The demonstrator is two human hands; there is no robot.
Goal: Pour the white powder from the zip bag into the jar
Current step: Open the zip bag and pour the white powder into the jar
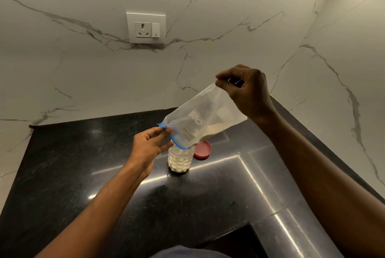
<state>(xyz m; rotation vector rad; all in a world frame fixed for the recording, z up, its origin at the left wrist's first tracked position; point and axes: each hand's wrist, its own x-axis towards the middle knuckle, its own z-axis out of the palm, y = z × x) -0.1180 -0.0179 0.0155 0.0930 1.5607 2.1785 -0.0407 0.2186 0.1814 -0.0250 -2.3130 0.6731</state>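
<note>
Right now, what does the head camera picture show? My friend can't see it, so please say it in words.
Two bare hands tip a clear zip bag mouth-down over an open jar of white powder on a black counter. The right hand lifts the bag's bottom corner; the left hand pinches its blue zip edge. A red lid lies behind the jar, below a marble wall with a socket.

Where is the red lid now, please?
The red lid lies on the black counter, just right of the jar, partly hidden behind the tilted zip bag.
</note>
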